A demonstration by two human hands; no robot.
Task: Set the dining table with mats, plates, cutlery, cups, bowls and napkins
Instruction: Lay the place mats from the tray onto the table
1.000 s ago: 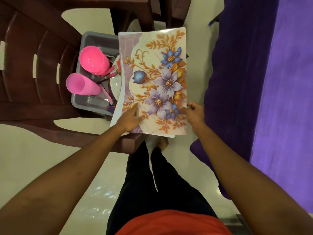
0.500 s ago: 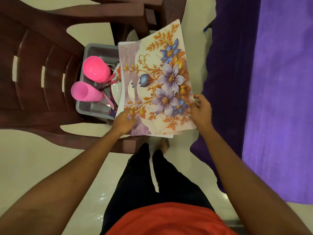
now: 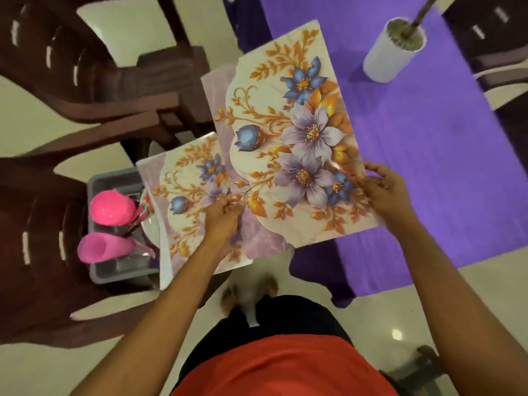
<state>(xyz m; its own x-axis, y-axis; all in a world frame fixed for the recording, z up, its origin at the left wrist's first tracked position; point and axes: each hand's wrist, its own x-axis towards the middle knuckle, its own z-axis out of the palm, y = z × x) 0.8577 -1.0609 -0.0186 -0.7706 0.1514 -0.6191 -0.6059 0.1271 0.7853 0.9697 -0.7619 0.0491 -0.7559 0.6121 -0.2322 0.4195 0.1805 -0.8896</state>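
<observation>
A floral mat with purple and blue flowers is lifted in the air, partly over the purple-clothed table. My left hand pinches its near left edge and my right hand pinches its near right edge. A second floral mat lies below on the grey tub, which sits on a dark brown chair. Two pink cups and the rim of a white plate show in the tub.
Dark brown chairs stand at the left and far right. A white cylindrical holder with a stick in it stands on the table's far side. The floor is pale tile; my legs and feet are below.
The top mat has been lifted off the stack and carried right toward the table, uncovering the second mat on the tub. Both hands still hold its near edge.
</observation>
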